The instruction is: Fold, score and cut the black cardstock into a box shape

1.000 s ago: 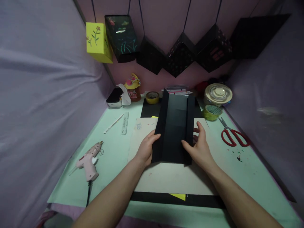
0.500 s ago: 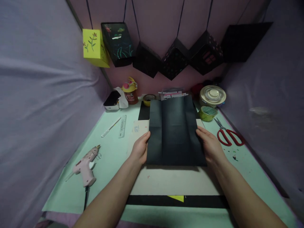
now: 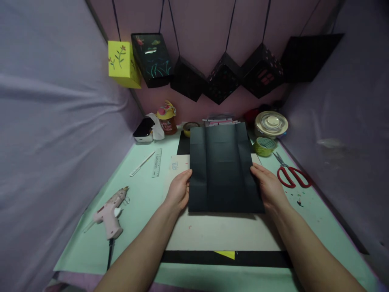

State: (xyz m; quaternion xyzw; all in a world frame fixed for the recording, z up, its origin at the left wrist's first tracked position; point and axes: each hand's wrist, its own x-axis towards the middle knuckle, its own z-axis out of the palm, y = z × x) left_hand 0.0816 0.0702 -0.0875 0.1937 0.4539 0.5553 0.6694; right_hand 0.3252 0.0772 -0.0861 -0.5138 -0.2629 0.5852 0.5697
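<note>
A sheet of black card (image 3: 225,170) with lengthwise fold creases is held up between both hands, tilted over the table. My left hand (image 3: 179,190) pinches its left edge, thumb on the front and fingers behind. At the right edge, my right hand (image 3: 268,184) grips it the same way; the fingers behind the card are hidden. Beneath lies a white board (image 3: 225,233), which rests on a larger black sheet (image 3: 194,257). A small yellow paper piece (image 3: 226,254) shows at the board's front edge.
On the left lie a glue gun (image 3: 110,213), a white pen (image 3: 142,163) and a clear ruler (image 3: 157,163). To the right are red-handled scissors (image 3: 293,174), green tape (image 3: 265,146) and a lidded container (image 3: 271,123). A bottle (image 3: 167,121) stands behind. Several boxes hang overhead, including a yellow box (image 3: 123,63).
Both hands keep their grip on the black card. Its top edge has tipped very slightly to the left, and the camera view has shifted a little.
</note>
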